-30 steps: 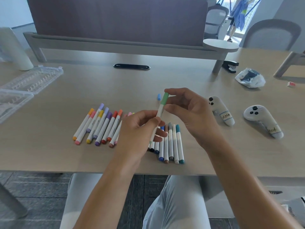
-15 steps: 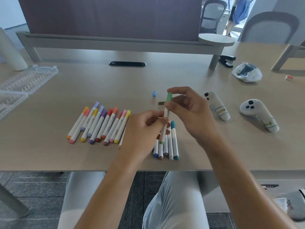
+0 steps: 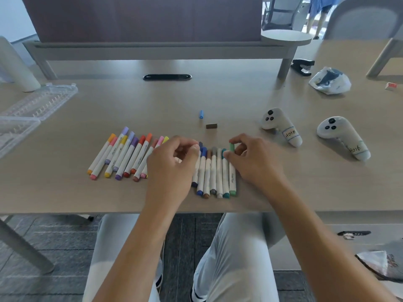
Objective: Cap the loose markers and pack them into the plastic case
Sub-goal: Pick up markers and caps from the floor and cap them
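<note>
Item: capping stage, near its close by the look of it. The green marker (image 3: pixel 232 171) lies on the tabletop (image 3: pixel 239 99) at the right end of the right-hand row (image 3: pixel 212 171), touching its teal neighbour, cap end pointing away from the person.

Right hand (image 3: pixel 253 162): thumb and forefinger pinch the marker's green cap (image 3: pixel 231 147); the other fingers are curled loosely behind. The grip is narrow, no wider than the cap. Whether the cap is fully seated cannot be told from here.

Left hand (image 3: pixel 174 164): hovers over the gap between the two rows, fingers curled inward, thumb meeting fingertips. What it has hold of, if anything, cannot be told; the knuckles hide it.

Left-hand row (image 3: pixel 126 155): warm and purple markers, capped, lying side by side at a slant.

Loose pieces: a blue cap (image 3: pixel 201 114) and a small brown piece (image 3: pixel 211 126), likely another cap, lie apart beyond the rows. Judgement: at least one marker lacks its cap, so the next move calls for reaching forward to these and matching each by colour.

Plastic case (image 3: pixel 37 105): clear, open, at the far left, well apart from both rows. No markers are visible in it, so packing has not begun; it will call for carrying the rows leftward or drawing the case near.

Also present: two white controllers (image 3: pixel 281 127) to the right.
</note>
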{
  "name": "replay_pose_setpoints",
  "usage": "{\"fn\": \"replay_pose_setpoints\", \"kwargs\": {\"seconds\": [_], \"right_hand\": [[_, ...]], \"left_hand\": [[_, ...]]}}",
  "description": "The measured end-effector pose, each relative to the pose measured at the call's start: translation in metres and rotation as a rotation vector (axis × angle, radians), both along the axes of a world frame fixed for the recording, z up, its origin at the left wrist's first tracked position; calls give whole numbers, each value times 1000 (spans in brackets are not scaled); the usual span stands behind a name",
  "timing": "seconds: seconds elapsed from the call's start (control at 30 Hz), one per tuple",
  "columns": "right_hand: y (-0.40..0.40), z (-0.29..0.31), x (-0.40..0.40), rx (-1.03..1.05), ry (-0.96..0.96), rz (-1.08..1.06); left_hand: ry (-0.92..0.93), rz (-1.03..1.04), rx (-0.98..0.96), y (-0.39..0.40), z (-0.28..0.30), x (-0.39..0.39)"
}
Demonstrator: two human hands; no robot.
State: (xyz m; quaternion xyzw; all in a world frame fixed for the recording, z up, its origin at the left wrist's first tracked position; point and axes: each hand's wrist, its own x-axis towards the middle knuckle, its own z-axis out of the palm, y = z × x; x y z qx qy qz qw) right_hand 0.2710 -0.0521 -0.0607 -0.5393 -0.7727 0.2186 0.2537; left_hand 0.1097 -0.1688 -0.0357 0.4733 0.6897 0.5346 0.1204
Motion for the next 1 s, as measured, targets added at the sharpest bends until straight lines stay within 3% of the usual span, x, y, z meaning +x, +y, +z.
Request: {"fn": "replay_pose_setpoints", "kwargs": {"seconds": [0.1, 0.27, 0.53, 1.0], "right_hand": [[-4, -4, -1, 42, -37, 15], [-12, -9, 3, 60, 63, -11], [-20, -5, -15, 131, 140, -6], [6, 1, -42, 142, 148, 63]], "left_hand": [[20, 36, 19, 0, -3, -8], [41, 69, 16, -1, -7, -21], [136, 97, -101, -13, -14, -45], [491, 61, -329, 27, -22, -53]]}}
